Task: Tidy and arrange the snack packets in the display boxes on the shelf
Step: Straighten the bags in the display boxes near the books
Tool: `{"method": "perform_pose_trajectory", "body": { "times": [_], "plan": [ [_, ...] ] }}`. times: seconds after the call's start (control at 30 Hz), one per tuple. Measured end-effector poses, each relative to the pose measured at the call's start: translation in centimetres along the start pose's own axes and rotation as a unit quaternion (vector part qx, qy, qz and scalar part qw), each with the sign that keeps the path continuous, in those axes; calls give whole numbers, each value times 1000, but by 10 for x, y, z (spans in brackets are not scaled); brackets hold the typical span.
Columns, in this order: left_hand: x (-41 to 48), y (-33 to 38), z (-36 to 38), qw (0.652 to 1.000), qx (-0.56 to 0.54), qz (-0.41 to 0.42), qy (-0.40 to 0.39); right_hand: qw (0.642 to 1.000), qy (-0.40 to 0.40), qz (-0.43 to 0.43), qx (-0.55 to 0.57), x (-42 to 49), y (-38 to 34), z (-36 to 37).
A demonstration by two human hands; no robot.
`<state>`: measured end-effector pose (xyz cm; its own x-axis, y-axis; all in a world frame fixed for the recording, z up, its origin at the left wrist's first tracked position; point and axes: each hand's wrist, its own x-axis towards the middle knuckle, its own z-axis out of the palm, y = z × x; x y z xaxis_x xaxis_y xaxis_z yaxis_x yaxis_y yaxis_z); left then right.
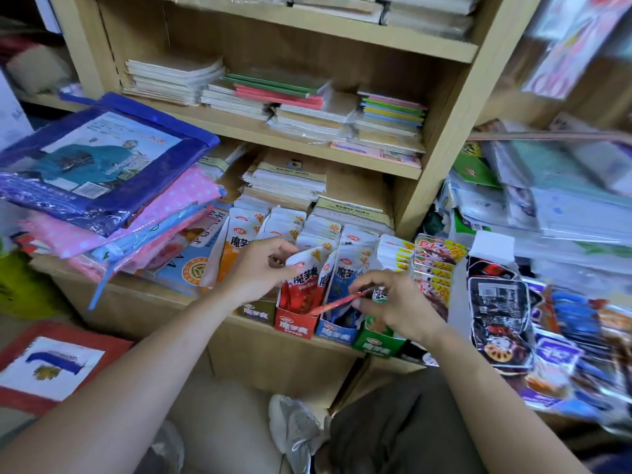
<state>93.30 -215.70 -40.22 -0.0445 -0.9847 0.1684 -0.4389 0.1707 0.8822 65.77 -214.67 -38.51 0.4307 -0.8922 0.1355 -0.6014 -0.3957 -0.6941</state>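
Pinches with left hand a red packet marked 魔芋爽, upright in the red box on the shelf. Grips in right hand a red strip, perhaps a packet edge-on, over the blue box. Reads 20% on the rear packets.

Left hand holds the top of a white-red packet standing in the red box; right hand pinches a thin red packet above the blue box, beside the green box on the shelf
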Motion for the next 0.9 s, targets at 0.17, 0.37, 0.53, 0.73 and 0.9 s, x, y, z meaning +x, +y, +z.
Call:
{"method": "perform_pose_trajectory", "body": {
  "times": [0.17,0.37,0.53,0.73,0.9],
  "plan": [
    [-19,17,-10,999,3,5,35,989,32,26,-144,19,-22,-13],
    [-42,32,-4,984,150,89,-15,969,-51,12,-241,37,-59,-23],
    [-38,13,5,974,196,83,82,980,-90,20,-175,44,-66,-31],
    [-26,2,7,977,195,76,48,995,-55,19,-77,54,-54,-32],
    [-24,-7,0,978,191,70,54,980,33,-87,-174,72,-43,0]
  ]
}}
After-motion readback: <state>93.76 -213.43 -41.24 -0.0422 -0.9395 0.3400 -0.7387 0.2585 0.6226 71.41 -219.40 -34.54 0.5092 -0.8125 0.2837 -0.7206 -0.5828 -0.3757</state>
